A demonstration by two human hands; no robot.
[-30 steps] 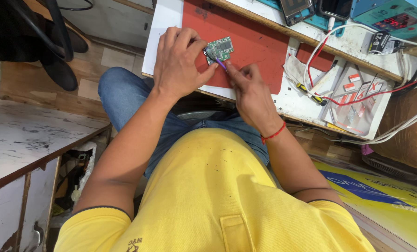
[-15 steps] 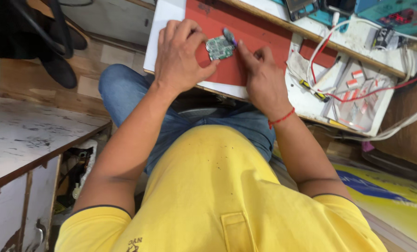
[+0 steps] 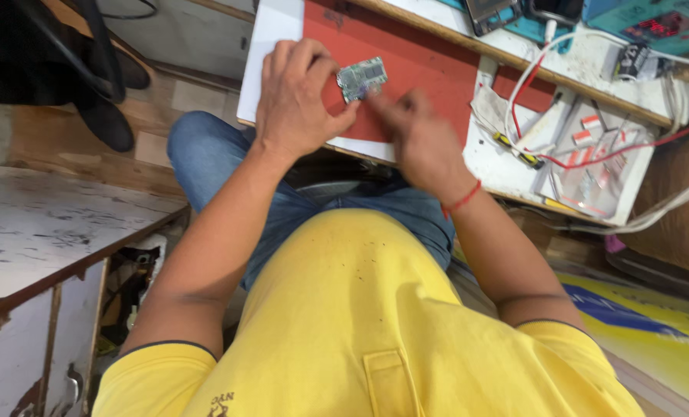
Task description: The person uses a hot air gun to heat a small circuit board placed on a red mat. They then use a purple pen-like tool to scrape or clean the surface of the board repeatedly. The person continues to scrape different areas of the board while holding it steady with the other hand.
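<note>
Slippage is the main risk: the left hand (image 3: 302, 100) pinches the small circuit board (image 3: 361, 78) by one edge over the red mat (image 3: 429, 66), near the bench's front edge. The blurred right hand (image 3: 421, 139) may jolt it; its grip is unclear.

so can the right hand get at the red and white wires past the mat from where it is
Probably yes. The right hand is over the red mat, beside the circuit board that the left hand holds. The wires lie just to its right, nothing visibly between them.
</note>
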